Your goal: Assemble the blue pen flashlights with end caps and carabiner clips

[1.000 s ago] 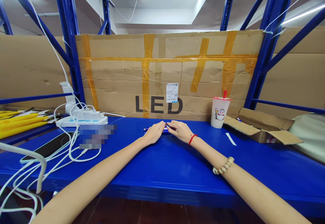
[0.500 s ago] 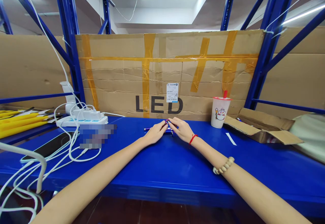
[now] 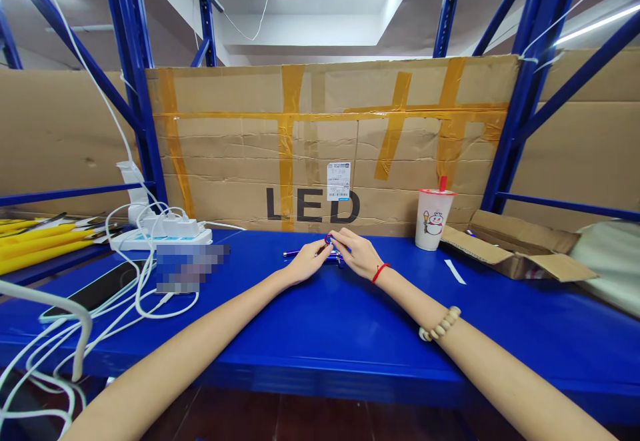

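In the middle of the blue shelf, my left hand and my right hand meet at the fingertips. Both are closed in a pinch on a small purple loop-shaped piece; its exact kind is too small to make out. Just behind and below the fingers lies a slim, shiny blue-purple rod, like a pen, partly covered by my left hand. Its other end shows beneath my right hand. A red string and a beaded bracelet circle my right arm.
A white cup with a red straw stands right of my hands, near a paper strip and an opened cardboard box. Leftward are a power strip, a phone and tangled white cables. A large taped carton stands behind.
The camera view has shifted very slightly. Both hands stay in the same place with fingertips together on the small purple piece, apart from tiny finger movement.
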Motion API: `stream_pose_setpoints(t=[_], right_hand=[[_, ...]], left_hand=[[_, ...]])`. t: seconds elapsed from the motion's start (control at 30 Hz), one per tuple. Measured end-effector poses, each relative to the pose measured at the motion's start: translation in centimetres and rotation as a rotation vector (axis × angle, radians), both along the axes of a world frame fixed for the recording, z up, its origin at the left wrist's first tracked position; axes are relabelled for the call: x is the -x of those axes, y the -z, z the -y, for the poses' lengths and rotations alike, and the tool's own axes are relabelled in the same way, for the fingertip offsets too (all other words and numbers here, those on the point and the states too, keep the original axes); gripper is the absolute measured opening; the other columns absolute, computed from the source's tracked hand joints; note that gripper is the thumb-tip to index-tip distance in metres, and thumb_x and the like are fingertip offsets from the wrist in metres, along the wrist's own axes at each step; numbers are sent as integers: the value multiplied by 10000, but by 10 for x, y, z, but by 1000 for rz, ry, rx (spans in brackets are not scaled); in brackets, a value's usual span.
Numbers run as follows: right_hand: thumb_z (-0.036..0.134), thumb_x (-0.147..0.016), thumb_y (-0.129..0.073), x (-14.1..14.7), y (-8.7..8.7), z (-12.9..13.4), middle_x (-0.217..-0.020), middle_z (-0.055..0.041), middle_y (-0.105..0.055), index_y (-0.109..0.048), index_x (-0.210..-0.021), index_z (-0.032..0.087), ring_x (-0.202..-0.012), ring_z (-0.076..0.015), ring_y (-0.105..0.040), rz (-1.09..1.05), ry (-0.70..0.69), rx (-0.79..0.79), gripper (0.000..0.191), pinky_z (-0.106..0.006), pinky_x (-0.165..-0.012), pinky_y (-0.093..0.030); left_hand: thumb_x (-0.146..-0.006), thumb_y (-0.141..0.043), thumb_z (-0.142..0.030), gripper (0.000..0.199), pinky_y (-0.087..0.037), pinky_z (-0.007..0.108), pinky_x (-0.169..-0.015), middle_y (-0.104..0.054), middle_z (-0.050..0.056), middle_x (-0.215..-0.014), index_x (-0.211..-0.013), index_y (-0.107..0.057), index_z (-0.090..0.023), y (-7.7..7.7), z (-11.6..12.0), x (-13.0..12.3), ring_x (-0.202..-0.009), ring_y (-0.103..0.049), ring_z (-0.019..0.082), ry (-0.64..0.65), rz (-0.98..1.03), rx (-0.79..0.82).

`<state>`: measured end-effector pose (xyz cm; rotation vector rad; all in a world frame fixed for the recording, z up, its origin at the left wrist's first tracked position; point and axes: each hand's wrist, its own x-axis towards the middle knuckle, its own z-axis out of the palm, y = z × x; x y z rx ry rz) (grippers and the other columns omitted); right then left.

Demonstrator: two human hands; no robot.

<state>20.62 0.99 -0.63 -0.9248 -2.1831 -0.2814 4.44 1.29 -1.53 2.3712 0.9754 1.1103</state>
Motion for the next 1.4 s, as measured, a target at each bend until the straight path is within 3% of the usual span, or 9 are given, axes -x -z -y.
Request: stream_pose_setpoints(t=[0.33,0.53,0.67,0.8,0.97,1.1,1.23,1.4], right_hand=[[303,-893,-332,3,1,-5,-803,-41,-536,-575,-1007,184,-727,-123,-532,-117,-62,9,293,-223,-672,-413],[310,-892,-338,1,1,-9,-791,-36,-549,-582,-1024,185,-711,-118,-528,-207,-47,36,303,-221,-658,-407],[324,-887,-356,1,0,-4,-821,-32,-552,-559,-1070,197,-714,-115,-531,-98,30,80,301,-216,-636,-396],[346,-890,-345,1,-1,1,-851,-31,-566,-548,-1098,222,-747,-119,-539,81,61,138,317,-212,-607,-378],[381,-897,-315,0,-1,2,-866,-26,-587,-597,-1033,254,-779,-117,-542,196,16,164,338,-211,-626,-360],[406,-882,-347,0,-3,4,-785,-20,-590,-645,-928,253,-680,-107,-525,280,44,209,338,-205,-536,-298],[406,-857,-406,0,-5,6,-754,-16,-592,-669,-848,246,-636,-97,-509,323,39,246,308,-200,-505,-269],[398,-823,-463,0,-1,3,-816,-13,-627,-670,-901,255,-646,-95,-534,249,0,271,263,-191,-524,-313]], left_hand=[[-821,-360,-382,302,-290,217,-567,-408,-27,-621,-649,-425,-142,1,-1,-1,-596,-349,89,-5,86,16],[-781,-412,-312,259,-309,220,-573,-432,-21,-633,-582,-411,-146,4,3,-2,-588,-386,89,-24,-94,-70],[-723,-435,-237,246,-316,238,-600,-448,-5,-630,-498,-396,-145,2,1,6,-623,-422,110,-163,-301,-196],[-728,-416,-236,253,-335,251,-627,-491,11,-684,-493,-458,-153,-2,-5,20,-693,-461,135,-236,-397,-172],[-705,-449,-240,254,-336,275,-656,-500,30,-713,-465,-460,-156,-4,-11,30,-727,-454,159,-214,-524,-220],[-670,-485,-242,234,-332,282,-660,-493,33,-716,-463,-426,-149,-4,-9,30,-709,-446,156,-161,-560,-298],[-683,-476,-275,242,-331,270,-655,-482,27,-705,-480,-433,-150,-3,-9,29,-708,-441,149,-144,-499,-298],[-818,-278,-311,364,-346,245,-653,-464,11,-665,-529,-435,-155,-2,-20,33,-673,-465,123,-303,-108,-139]])
